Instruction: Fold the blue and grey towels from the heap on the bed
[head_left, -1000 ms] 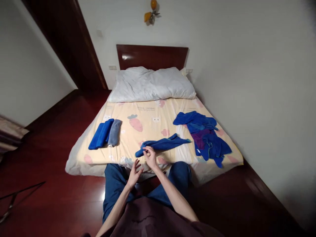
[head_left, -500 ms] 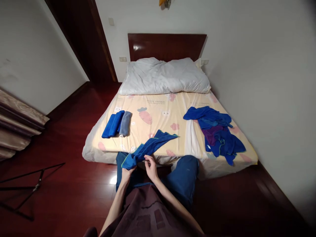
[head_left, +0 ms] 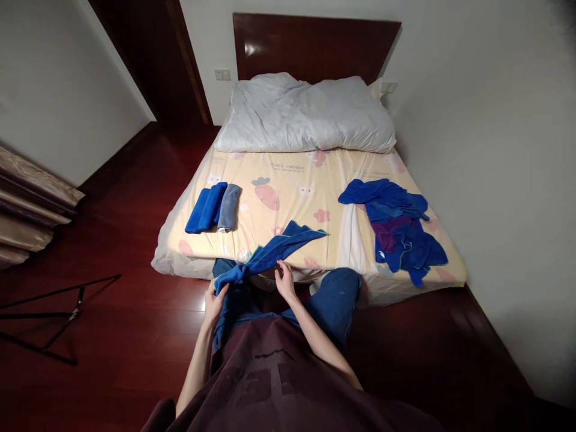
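A blue cloth with green edging (head_left: 270, 252) stretches from my left hand onto the front of the bed, its pointed end lying on the sheet. My left hand (head_left: 216, 299) is closed on the cloth's near left end. Just below the cloth's middle is my right hand (head_left: 285, 281), its fingers apart and holding nothing. Rolled blue cloths (head_left: 206, 207) lie side by side on the left of the bed, with a grey rolled cloth (head_left: 229, 207) beside them. On the right lies a loose heap of blue cloths (head_left: 414, 249) with a purple cloth (head_left: 389, 233) among them.
The bed (head_left: 292, 180) has a patterned yellow sheet, and a white quilt (head_left: 306, 117) lies by the dark headboard (head_left: 315, 45). Black metal legs (head_left: 58, 315) stand on the floor at the left, near a curtain (head_left: 31, 204). A wall runs along the right.
My left hand has moved left and up, pulling its end of the cloth along. My right hand has shifted slightly right and its fingers have spread. The camera view has tilted down.
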Demonstrator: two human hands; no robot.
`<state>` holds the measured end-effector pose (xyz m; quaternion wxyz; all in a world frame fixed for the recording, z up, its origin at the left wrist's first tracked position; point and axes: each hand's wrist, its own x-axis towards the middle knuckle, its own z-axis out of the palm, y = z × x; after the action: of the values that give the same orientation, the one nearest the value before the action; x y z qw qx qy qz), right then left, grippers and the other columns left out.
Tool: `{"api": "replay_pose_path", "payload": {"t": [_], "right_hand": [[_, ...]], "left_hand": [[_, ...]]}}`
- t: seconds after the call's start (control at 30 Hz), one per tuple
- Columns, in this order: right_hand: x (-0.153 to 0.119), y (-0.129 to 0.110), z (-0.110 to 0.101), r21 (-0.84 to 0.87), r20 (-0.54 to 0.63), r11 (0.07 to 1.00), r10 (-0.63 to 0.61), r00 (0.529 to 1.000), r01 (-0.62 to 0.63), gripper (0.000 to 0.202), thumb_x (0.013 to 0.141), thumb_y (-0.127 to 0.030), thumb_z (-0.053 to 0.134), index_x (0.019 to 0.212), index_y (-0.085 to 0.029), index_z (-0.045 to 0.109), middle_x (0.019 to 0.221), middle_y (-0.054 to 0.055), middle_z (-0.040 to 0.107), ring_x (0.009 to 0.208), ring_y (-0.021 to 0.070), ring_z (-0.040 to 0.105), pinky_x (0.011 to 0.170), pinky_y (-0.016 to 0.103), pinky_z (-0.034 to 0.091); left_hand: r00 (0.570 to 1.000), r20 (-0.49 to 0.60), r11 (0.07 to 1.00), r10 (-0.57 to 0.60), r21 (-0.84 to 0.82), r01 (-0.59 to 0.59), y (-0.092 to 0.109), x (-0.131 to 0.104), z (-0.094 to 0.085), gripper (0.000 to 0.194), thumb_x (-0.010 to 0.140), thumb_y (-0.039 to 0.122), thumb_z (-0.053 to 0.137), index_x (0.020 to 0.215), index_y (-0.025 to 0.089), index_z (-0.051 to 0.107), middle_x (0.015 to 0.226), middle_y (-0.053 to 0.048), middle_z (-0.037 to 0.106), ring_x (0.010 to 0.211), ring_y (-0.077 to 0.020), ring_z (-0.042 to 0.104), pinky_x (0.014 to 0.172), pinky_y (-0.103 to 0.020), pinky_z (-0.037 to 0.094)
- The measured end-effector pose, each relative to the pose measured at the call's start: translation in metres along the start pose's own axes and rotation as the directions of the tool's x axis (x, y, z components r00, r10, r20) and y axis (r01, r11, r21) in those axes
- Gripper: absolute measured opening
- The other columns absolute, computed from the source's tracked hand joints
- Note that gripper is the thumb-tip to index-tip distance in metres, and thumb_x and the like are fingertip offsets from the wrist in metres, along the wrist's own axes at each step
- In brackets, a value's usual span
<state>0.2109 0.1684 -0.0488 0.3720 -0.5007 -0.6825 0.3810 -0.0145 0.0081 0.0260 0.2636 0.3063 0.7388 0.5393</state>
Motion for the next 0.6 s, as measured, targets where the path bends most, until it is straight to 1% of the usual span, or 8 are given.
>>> {"api": "replay_pose_path", "payload": {"t": [0.07, 0.13, 0.23, 0.3, 0.4, 0.47, 0.53, 0.6], "right_hand": [[0.036, -0.008, -0.005, -0.066, -0.034, 0.997, -0.052, 0.998, 0.05, 0.041, 0.097, -0.021, 0.045, 0.132, -0.015, 0.066, 0.139, 0.018, 0.064, 0.134, 0.0259, 0.057, 0.118, 0.047, 0.045], [0.076, -0.014, -0.012, -0.163, -0.016, 0.984, -0.077, 0.997, 0.074, 0.042, 0.099, -0.02, 0.044, 0.136, -0.014, 0.064, 0.144, 0.019, 0.061, 0.139, 0.0256, 0.053, 0.122, 0.046, 0.04], [0.125, -0.018, -0.024, -0.343, 0.117, 0.937, -0.028, 0.993, 0.067, 0.041, 0.097, -0.015, 0.052, 0.137, -0.013, 0.063, 0.145, 0.019, 0.061, 0.137, 0.0272, 0.053, 0.12, 0.045, 0.04], [0.143, -0.019, -0.031, -0.455, 0.234, 0.888, 0.046, 0.971, 0.068, 0.038, 0.093, -0.013, 0.061, 0.131, -0.014, 0.066, 0.139, 0.02, 0.064, 0.132, 0.0293, 0.055, 0.114, 0.046, 0.043], [0.149, -0.024, -0.037, -0.579, 0.323, 0.809, 0.114, 0.94, 0.101, 0.024, 0.091, -0.013, 0.068, 0.115, -0.017, 0.071, 0.127, 0.018, 0.068, 0.126, 0.03, 0.056, 0.108, 0.046, 0.044], [0.143, -0.031, -0.043, -0.607, 0.363, 0.781, 0.107, 0.926, 0.148, 0.014, 0.092, -0.014, 0.069, 0.105, -0.018, 0.072, 0.118, 0.015, 0.07, 0.12, 0.0282, 0.059, 0.105, 0.044, 0.044], [0.13, -0.041, -0.051, -0.563, 0.432, 0.796, 0.052, 0.9, 0.224, 0.006, 0.094, -0.018, 0.07, 0.099, -0.019, 0.073, 0.11, 0.011, 0.071, 0.109, 0.025, 0.063, 0.1, 0.039, 0.046], [0.111, -0.056, -0.064, -0.438, 0.507, 0.834, -0.077, 0.858, 0.334, 0.006, 0.096, -0.023, 0.068, 0.098, -0.02, 0.073, 0.105, 0.009, 0.071, 0.101, 0.0228, 0.065, 0.095, 0.036, 0.047]], "left_hand": [[0.998, 0.051, 0.999, 0.041, 0.015, -0.042, 0.004, -0.002, -0.008, 0.037, 0.08, 0.049, 0.068, 0.097, 0.016, 0.073, 0.1, -0.008, 0.074, 0.101, -0.0262, 0.068, 0.101, -0.037, 0.051], [0.992, 0.11, 0.997, 0.062, 0.042, -0.067, 0.009, -0.004, -0.014, 0.034, 0.08, 0.046, 0.066, 0.093, 0.016, 0.074, 0.097, -0.007, 0.074, 0.097, -0.0261, 0.067, 0.096, -0.036, 0.052], [0.973, 0.222, 0.992, 0.065, 0.088, -0.086, 0.016, -0.01, -0.02, 0.031, 0.08, 0.046, 0.065, 0.081, 0.016, 0.072, 0.089, -0.007, 0.072, 0.09, -0.0251, 0.066, 0.089, -0.034, 0.053], [0.96, 0.272, 0.987, 0.069, 0.124, -0.106, 0.018, -0.015, -0.022, 0.03, 0.08, 0.045, 0.063, 0.073, 0.017, 0.068, 0.083, -0.006, 0.07, 0.084, -0.0235, 0.064, 0.084, -0.033, 0.052], [0.943, 0.33, 0.972, 0.05, 0.2, -0.122, 0.017, -0.021, -0.027, 0.028, 0.08, 0.042, 0.059, 0.068, 0.018, 0.063, 0.075, -0.004, 0.065, 0.077, -0.0218, 0.061, 0.078, -0.032, 0.052], [0.93, 0.368, 0.961, 0.001, 0.255, -0.102, 0.012, -0.022, -0.032, 0.027, 0.081, 0.041, 0.056, 0.069, 0.018, 0.064, 0.073, -0.003, 0.065, 0.076, -0.0226, 0.063, 0.078, -0.033, 0.053], [0.919, 0.391, 0.948, -0.045, 0.306, -0.083, 0.008, -0.021, -0.038, 0.025, 0.081, 0.04, 0.056, 0.081, 0.019, 0.07, 0.08, -0.004, 0.071, 0.083, -0.026, 0.067, 0.083, -0.036, 0.055], [0.933, 0.359, 0.931, -0.024, 0.349, -0.111, 0.01, -0.015, -0.039, 0.033, 0.08, 0.039, 0.06, 0.102, 0.019, 0.074, 0.099, -0.009, 0.076, 0.098, -0.0306, 0.071, 0.094, -0.042, 0.056]]}}
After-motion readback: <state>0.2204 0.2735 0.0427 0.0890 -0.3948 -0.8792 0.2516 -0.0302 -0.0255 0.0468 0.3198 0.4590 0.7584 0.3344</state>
